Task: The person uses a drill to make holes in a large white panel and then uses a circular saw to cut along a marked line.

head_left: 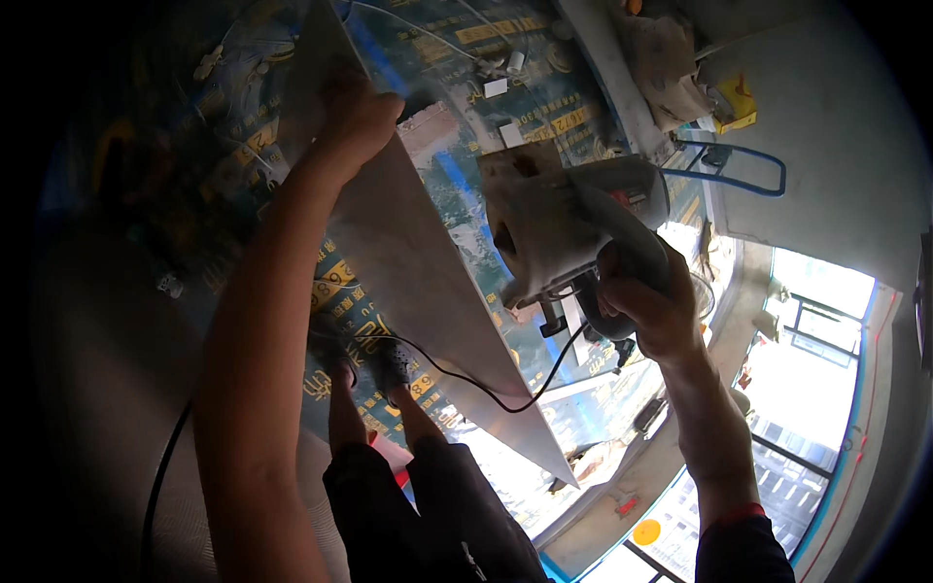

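My left hand is closed on the upper part of a long, flat grey board, which slants from the top of the view down toward the lower right. In my right hand is a corded, grey-bodied circular saw, held by its rear handle. The saw is raised to the right of the board and apart from it in the view. Its black cord droops across the board toward my legs. Dust dulls the saw's housing, and its blade cannot be made out.
Green printed sheeting covers the floor, with a white block and loose wires on it. My shoes are beside the board. A blue metal loop and a yellow box lie toward the upper right, near a bright window.
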The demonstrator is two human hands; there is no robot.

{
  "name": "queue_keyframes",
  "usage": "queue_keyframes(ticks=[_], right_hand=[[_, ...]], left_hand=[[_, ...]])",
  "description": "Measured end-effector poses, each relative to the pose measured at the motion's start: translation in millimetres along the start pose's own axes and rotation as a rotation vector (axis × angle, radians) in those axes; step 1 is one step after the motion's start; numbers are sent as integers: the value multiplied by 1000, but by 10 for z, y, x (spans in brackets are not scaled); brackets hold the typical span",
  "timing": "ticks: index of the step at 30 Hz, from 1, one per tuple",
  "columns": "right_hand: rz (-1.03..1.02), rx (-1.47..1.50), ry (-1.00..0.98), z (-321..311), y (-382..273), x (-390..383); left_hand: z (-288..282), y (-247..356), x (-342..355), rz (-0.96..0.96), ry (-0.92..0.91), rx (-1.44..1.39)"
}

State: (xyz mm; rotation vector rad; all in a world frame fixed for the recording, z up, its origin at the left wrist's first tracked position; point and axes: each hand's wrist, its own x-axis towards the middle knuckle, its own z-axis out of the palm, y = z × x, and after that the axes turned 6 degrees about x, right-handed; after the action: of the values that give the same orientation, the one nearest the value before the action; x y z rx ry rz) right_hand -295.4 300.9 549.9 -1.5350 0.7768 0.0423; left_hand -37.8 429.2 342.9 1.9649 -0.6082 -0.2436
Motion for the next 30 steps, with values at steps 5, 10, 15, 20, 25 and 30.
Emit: queue_keyframes(ticks=[5, 10, 15, 20, 25, 30], right_hand=[[-72, -209, -2, 169, -76, 155], [-129, -346, 29, 331, -108, 193], [-83, -262, 7, 275, -88, 205], [-99, -272, -13, 288, -94, 255], [-83, -249, -13, 270, -61, 257], [-128, -193, -34, 327, -68, 262]], left_hand=[[148, -38, 68, 272, 102, 347], [192, -125, 136, 403, 187, 546], [187, -27, 141, 493, -31, 790], [151, 42, 230, 414, -185, 717], [179, 60, 230, 412, -238, 745], [187, 58, 241, 381, -278, 700]])
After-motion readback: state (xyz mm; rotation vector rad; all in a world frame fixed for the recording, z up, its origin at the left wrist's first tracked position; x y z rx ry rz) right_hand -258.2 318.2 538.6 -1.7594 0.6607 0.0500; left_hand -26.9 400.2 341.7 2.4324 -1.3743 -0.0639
